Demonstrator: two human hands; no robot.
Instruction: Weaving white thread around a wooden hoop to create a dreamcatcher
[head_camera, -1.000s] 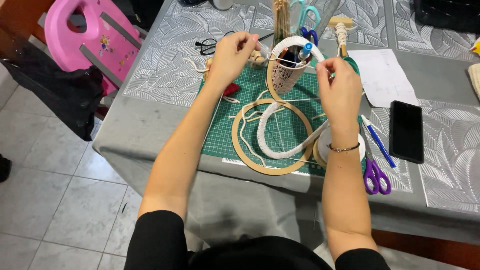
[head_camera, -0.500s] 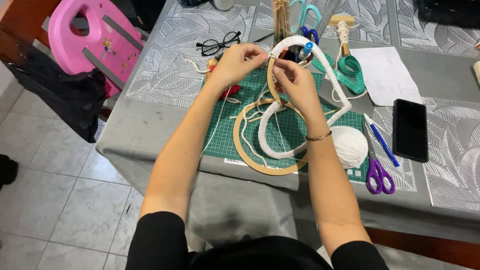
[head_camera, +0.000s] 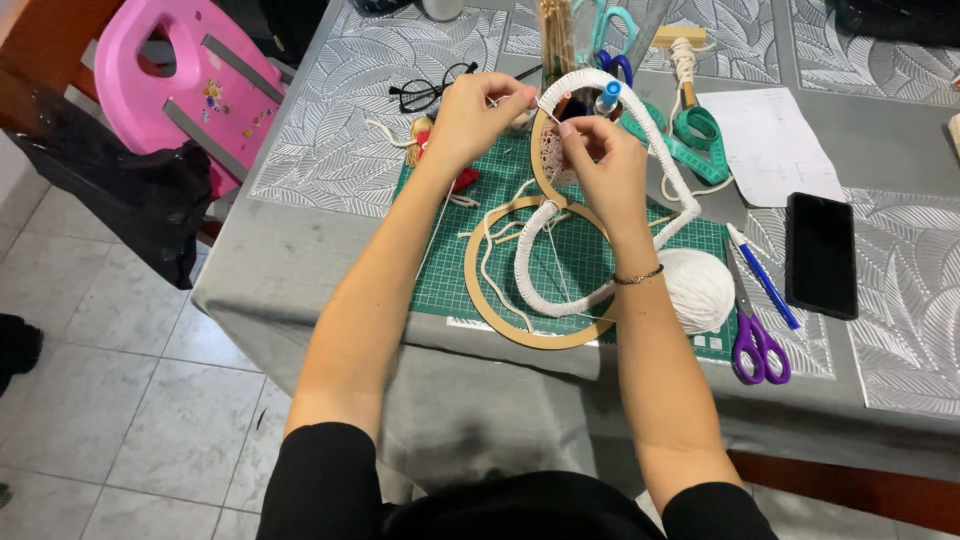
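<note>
My left hand (head_camera: 478, 118) pinches a thin white thread beside the top of a small hoop (head_camera: 640, 130) wrapped in white cord, which is held upright above the table. My right hand (head_camera: 605, 168) is closed on the same thread inside that hoop, against its wooden left rim. Below my hands a second cord-wrapped ring (head_camera: 530, 270) lies inside a bare wooden hoop (head_camera: 500, 320) on a green cutting mat (head_camera: 450, 270). A ball of white yarn (head_camera: 700, 290) rests by my right wrist.
Purple scissors (head_camera: 758, 345), a blue pen (head_camera: 765, 280) and a black phone (head_camera: 822, 255) lie to the right. Glasses (head_camera: 430, 90), teal scissors (head_camera: 700, 130), a paper sheet (head_camera: 775, 145) and wooden sticks (head_camera: 555, 30) are farther back. A pink chair (head_camera: 190, 90) stands left of the table.
My right hand moved left from the table's right side up into the small hoop, meeting my left hand. The yarn ball it covered is now exposed.
</note>
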